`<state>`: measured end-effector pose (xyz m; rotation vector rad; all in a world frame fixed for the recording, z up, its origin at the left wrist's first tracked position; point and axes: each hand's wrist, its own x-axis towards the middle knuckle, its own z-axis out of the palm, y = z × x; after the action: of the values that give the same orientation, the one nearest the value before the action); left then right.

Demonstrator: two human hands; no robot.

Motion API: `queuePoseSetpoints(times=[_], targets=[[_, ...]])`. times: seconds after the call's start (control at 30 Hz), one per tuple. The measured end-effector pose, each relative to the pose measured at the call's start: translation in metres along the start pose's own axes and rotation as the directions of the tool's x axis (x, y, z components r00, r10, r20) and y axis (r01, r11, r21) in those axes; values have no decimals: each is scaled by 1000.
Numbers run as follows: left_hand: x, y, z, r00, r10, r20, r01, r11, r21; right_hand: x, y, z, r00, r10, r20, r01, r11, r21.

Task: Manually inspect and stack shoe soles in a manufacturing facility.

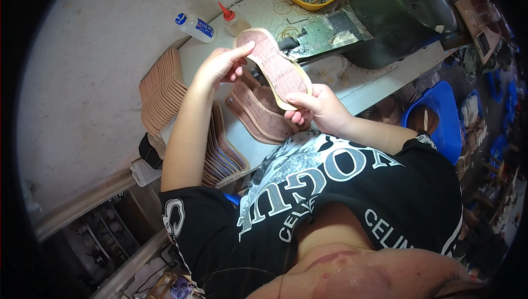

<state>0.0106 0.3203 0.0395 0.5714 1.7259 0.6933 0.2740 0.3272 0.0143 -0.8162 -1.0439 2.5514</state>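
Observation:
A pinkish-brown shoe insole [272, 62] with a pale edge is held up slantwise over the workbench. My left hand [224, 65] pinches its upper left end, thumb on the top face and fingers curled beneath. At the lower right end my right hand [322, 106] grips it the same way. The insole's far long edge lies close to a flat plate on the dark green machine [404, 18]; I cannot tell whether they touch. Below the held piece, more insoles [258, 115] rest together on the bench, partly hidden by it.
Stacked insoles stand left of my left forearm [163, 90] and beside it nearer me [220, 150]. Behind them are a white bottle with a blue cap [195, 28] and a red-nozzled bottle [235, 23]. A yellow basket [313, 6] holds rubber bands. A blue chair [443, 117] stands right.

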Motion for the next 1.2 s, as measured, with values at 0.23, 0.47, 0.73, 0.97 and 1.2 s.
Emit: queuePoseSetpoints(times=[0.23,0.47,0.73,0.97,1.2], targets=[[50,29,-20,505,782,365,-800,265,538,28,-6,11,995,0,-97,2,1000,18],[45,70,-4,690,282,667,-718,386,579,40,-15,17,986,-29,-164,37,998,47],[23,43,-12,753,336,566,-644,555,526,41,-21,15,988,28,-152,-17,997,73],[-12,19,4,889,295,351,-452,687,569,41,-29,11,991,58,-124,-54,998,33],[-20,-14,22,917,307,253,-378,872,311,41,-34,8,994,59,-94,-67,994,-87]])
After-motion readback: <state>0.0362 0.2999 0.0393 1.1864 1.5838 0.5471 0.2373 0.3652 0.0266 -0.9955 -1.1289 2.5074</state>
